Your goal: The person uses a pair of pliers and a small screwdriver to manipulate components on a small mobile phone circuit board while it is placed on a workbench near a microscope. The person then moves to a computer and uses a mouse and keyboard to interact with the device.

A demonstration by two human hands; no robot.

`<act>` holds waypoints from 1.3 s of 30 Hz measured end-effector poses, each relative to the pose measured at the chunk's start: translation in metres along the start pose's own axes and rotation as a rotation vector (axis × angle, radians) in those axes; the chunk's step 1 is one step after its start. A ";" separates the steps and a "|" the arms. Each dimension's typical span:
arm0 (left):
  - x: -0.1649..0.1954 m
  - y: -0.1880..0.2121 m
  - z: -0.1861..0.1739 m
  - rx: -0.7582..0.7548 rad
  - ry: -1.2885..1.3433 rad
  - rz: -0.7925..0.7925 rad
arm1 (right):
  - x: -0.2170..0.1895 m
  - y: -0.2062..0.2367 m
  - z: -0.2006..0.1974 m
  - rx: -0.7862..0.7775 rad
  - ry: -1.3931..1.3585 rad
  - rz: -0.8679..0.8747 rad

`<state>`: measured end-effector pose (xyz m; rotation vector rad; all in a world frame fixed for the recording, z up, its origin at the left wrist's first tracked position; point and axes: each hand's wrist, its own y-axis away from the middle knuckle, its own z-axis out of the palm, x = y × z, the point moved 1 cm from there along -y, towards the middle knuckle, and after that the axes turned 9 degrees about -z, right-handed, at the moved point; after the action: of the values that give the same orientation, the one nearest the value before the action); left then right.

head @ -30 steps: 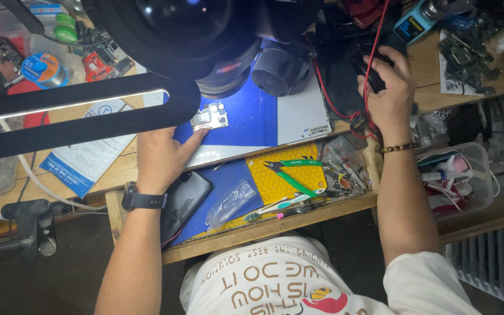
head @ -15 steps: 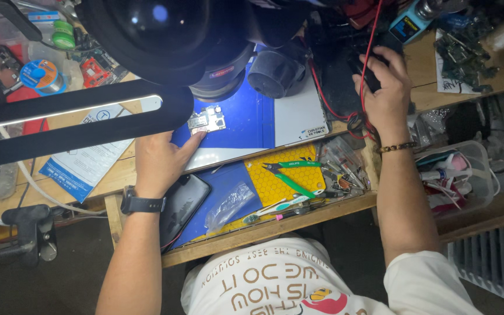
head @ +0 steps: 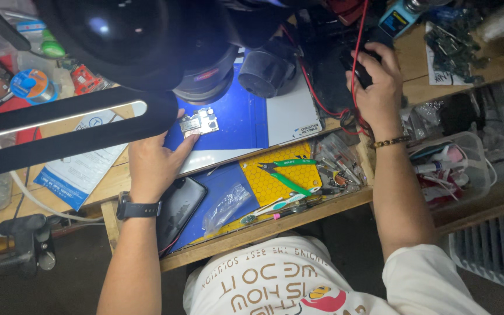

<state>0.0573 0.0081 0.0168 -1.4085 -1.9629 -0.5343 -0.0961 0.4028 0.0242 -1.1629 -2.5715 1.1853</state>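
Fingers of the left hand (head: pixel 156 166) pinch a small circuit board (head: pixel 199 123) on the blue mat's (head: pixel 240 119) left edge (barely shifted from before), while the right hand (head: pixel 378 90) still clasps a black tool (head: pixel 361 74) at the bench's (head: pixel 456 81) far edge, work continuing.

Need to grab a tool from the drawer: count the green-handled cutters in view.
1. The green-handled cutters lie on the yellow mat in the open drawer, between the two arms. More may be hidden among the clutter to the right.

Blue mat (head: pixel 237 119), yellow honeycomb-patterned pad (head: pixel 275 181)
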 end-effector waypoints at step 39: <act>-0.002 0.003 0.005 0.121 -0.011 0.343 | -0.013 -0.011 -0.013 0.033 0.018 0.037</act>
<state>0.0593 0.0110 0.0116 -1.6255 -1.6799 -0.2463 -0.0886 0.3981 0.0437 -1.2133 -2.5180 1.2137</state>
